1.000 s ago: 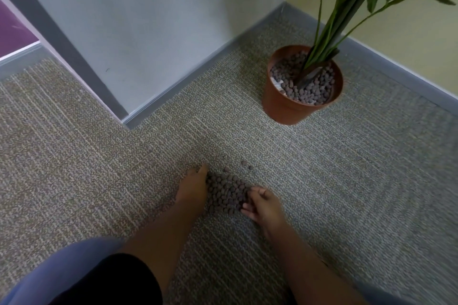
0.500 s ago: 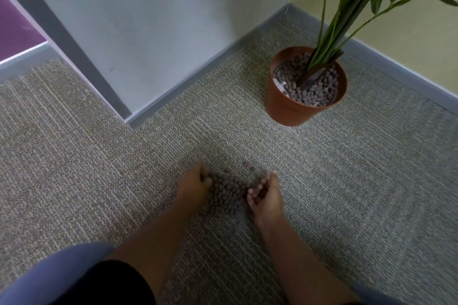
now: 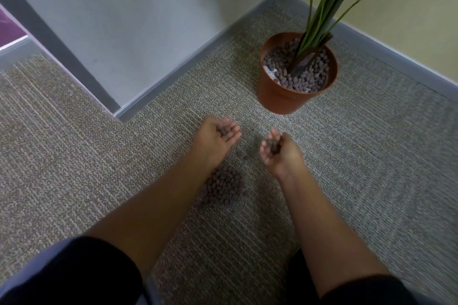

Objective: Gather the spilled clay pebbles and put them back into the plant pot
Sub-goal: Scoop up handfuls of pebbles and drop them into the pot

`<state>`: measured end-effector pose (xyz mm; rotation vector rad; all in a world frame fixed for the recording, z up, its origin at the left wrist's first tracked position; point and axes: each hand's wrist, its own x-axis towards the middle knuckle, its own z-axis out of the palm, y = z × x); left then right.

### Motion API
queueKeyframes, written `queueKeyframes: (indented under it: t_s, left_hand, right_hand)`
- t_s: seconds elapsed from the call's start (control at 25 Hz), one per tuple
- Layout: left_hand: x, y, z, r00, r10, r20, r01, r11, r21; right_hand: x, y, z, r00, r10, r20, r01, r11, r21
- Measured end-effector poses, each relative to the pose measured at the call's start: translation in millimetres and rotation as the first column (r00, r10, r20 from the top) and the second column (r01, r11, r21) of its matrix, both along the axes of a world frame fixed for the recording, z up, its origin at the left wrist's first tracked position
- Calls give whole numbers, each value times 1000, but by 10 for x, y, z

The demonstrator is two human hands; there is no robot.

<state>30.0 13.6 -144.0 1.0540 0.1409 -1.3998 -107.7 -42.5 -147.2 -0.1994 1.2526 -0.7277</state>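
Head view: I judge the step in hand to be the carry of a scooped load toward the plant pot (image 3: 280,96). My left hand (image 3: 218,136) is raised palm up, fingers loosely cupped around a few clay pebbles. My right hand (image 3: 280,151) is likewise raised and curled inward around a small dark clump of them. The two hands are apart, with stray pebbles on the carpet (image 3: 371,168) between them. The main pile of spilled pebbles (image 3: 223,187) lies on the carpet below and nearer to me than both hands, beside my left forearm. The pot stands upright beyond my right hand, near but not touching, already part filled. The next move calls for level palms over the rim, then tipping inward clear of the plant stems (image 3: 319,22).
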Motion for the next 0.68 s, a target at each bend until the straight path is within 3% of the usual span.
queueKeyframes:
  t_s: [0.16,0.32,0.44,0.68]
  left_hand:
    - [-29,-498,389,1000,-16,9,17,998,-57]
    - [-149,-991,649,997,-47,-65,38,991,-129]
    - [-255,-1242,692,995,-31,-92,20,994,-109]
    - [-251,-1452,669,957,-278,-81,251,938,-240]
  right_hand:
    - [110,-548,474,995,-25,92,33,996,-87]
    - [244,-1006,791,952,-107,287,163,971,-176]
    - [271,-1081,795,951,-99,293,161,968,-194]
    - [109,-1106,678,945,-3,327,91,963,-254]
